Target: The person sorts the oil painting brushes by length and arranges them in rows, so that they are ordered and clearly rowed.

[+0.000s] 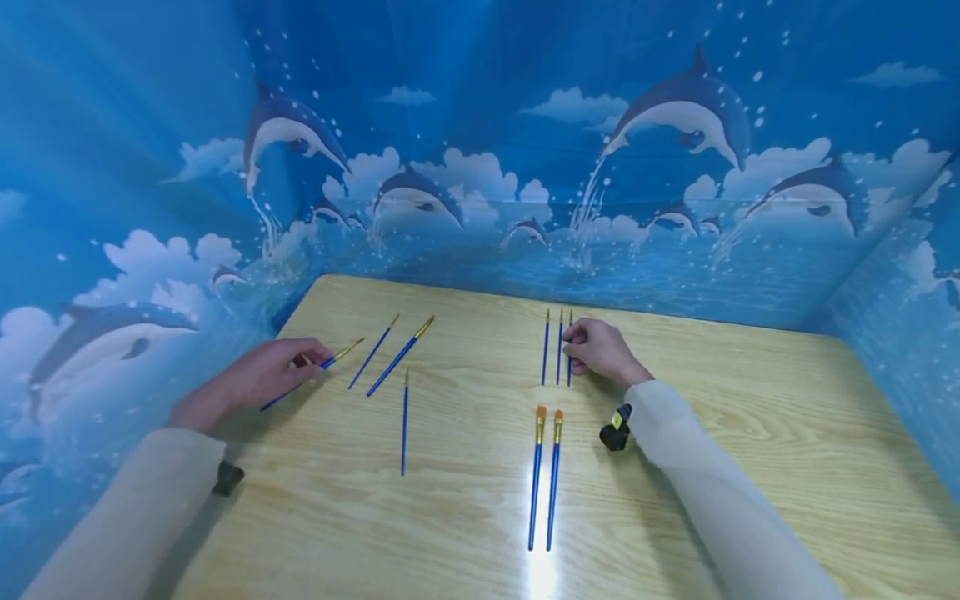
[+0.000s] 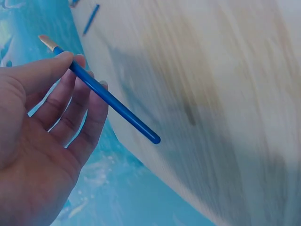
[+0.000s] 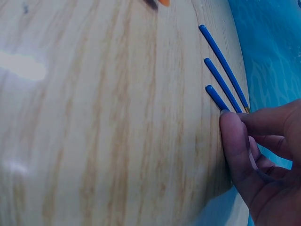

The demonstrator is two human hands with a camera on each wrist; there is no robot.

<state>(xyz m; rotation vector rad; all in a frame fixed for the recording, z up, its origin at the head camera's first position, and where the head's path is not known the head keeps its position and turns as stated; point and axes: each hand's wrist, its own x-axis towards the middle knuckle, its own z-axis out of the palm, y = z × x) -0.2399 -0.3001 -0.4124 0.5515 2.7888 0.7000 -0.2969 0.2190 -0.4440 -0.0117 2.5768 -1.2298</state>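
Flat-tipped paintbrushes (image 1: 535, 492), two, side by side on wooden table (image 1: 337, 533), nearest to wearer, bristles pointing away, glare around handles. Near the bristles, to the right, wrist device (image 1: 617, 429) on right sleeve (image 1: 690, 442); possible snag if drawn back low. Farther out, left of these: lone thin brush (image 1: 405, 425), apart from the rest, tip away.

Farther left, left hand (image 1: 262, 371), thumb and forefinger pinching held brush (image 2: 122, 109) near ferrule, remaining fingers slightly spread behind handle. Possible swivel or slip, given pinch toward one end and long unsupported handle. To right of its tip, thin slanted brush (image 1: 371, 357) and thicker slanted brush (image 1: 393, 364); could be knocked by a low rightward sweep.

Toward far edge, right hand (image 1: 600, 350), thumb and fingertips pinching right thin brush (image 1: 569, 377), outermost of a parallel three; remaining fingers partly hidden. Beside it, middle thin brush (image 1: 558, 354), then left thin brush (image 1: 544, 354). Likeliest fault: a nudge to the middle one, caused by fingertips so close; also a roll on release, from narrow handles. Behind everything, dolphin-print curtain (image 1: 450, 275).
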